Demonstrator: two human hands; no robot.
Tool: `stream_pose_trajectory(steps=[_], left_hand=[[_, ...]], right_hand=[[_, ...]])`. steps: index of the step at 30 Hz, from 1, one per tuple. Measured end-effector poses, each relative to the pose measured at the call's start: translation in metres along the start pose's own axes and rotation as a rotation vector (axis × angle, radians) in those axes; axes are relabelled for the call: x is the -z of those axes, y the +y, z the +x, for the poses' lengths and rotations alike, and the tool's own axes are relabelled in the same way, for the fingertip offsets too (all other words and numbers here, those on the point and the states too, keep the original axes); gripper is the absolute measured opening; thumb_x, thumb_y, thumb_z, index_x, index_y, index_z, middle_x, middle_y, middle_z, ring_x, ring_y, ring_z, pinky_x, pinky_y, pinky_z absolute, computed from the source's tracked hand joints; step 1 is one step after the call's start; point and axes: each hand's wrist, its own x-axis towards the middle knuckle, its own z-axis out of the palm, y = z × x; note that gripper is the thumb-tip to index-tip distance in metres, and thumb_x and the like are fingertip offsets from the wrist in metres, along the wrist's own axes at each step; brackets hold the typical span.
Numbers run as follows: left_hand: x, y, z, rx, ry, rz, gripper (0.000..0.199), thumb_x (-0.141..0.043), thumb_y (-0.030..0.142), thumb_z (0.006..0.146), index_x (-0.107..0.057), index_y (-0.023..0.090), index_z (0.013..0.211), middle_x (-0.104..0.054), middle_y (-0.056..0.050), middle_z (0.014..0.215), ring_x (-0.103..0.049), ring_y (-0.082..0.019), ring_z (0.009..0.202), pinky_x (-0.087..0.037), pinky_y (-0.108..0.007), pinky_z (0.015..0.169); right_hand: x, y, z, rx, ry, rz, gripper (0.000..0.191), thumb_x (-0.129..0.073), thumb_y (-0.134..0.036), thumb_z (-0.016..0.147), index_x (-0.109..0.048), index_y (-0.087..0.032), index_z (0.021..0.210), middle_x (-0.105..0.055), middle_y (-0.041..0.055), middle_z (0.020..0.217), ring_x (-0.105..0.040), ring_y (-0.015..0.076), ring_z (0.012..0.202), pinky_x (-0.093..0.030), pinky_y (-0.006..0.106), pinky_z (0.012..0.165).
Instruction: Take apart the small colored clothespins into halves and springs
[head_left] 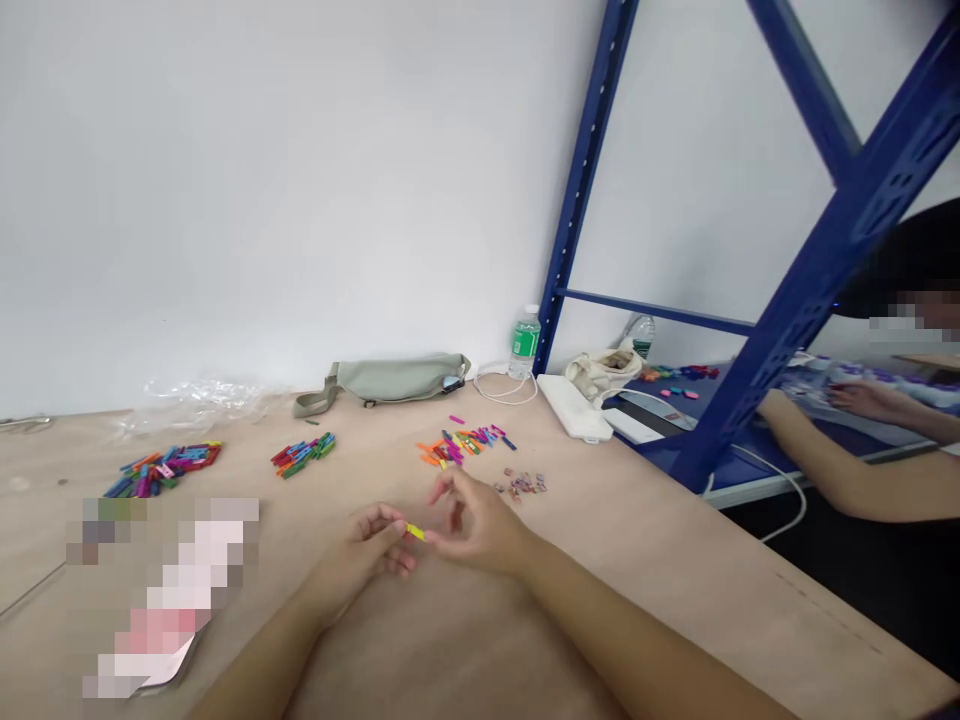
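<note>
Over the brown table (600, 600), my left hand (367, 550) pinches a small yellow piece (415, 532) between thumb and fingers. My right hand (476, 525) is at the piece's other end, its thumb by the tip and its index finger raised apart. Beyond my hands lies a loose pile of colourful sticks or pegs (461, 445), with a small heap of metallic-looking bits (525, 484) just to its right. Another pile of pegs, red, blue and green (304, 455), lies left of centre, and a larger mixed pile (161, 470) is farther left.
A grey-green pouch (401, 380), a bottle (525, 342) and a white box (574, 407) stand along the back. Clear plastic (199, 400) lies at back left, a blurred flat object (169, 610) at front left. Past the blue rack (780, 260), another person's arms (847, 475) reach over a blue table.
</note>
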Motion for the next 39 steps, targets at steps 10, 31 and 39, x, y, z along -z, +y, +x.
stream_pose_trajectory(steps=[10,31,39], left_hand=[[-0.003,0.003,-0.002,-0.026,0.004,-0.027,0.024,-0.062,0.031,0.068,-0.055,0.015,0.085,-0.065,-0.007,0.085,-0.061,-0.017,0.074,-0.046,-0.032,0.073],[0.001,-0.003,0.007,-0.037,0.081,-0.032,0.017,-0.057,0.027,0.07,-0.051,0.017,0.082,-0.06,-0.003,0.071,-0.062,-0.018,0.065,-0.047,-0.036,0.067],[0.03,0.005,0.007,-0.419,0.433,0.948,0.022,-0.052,0.012,0.064,-0.061,0.022,0.082,-0.059,-0.007,0.093,-0.05,-0.025,0.095,-0.034,-0.038,0.086]], right_hand=[[-0.019,-0.003,0.002,0.196,-0.037,0.073,0.008,-0.05,-0.023,0.076,-0.057,-0.019,0.08,-0.06,0.004,0.079,-0.053,0.015,0.076,-0.041,0.025,0.07],[-0.032,0.007,0.017,-0.258,0.15,0.069,0.014,-0.052,-0.029,0.068,-0.057,-0.017,0.074,-0.059,0.0005,0.066,-0.05,0.0109,0.054,-0.037,0.02,0.051],[-0.045,0.016,0.008,-0.256,0.153,0.246,0.012,-0.046,-0.014,0.058,-0.04,-0.016,0.047,-0.038,-0.0053,0.042,-0.033,0.0066,0.042,-0.024,0.017,0.04]])
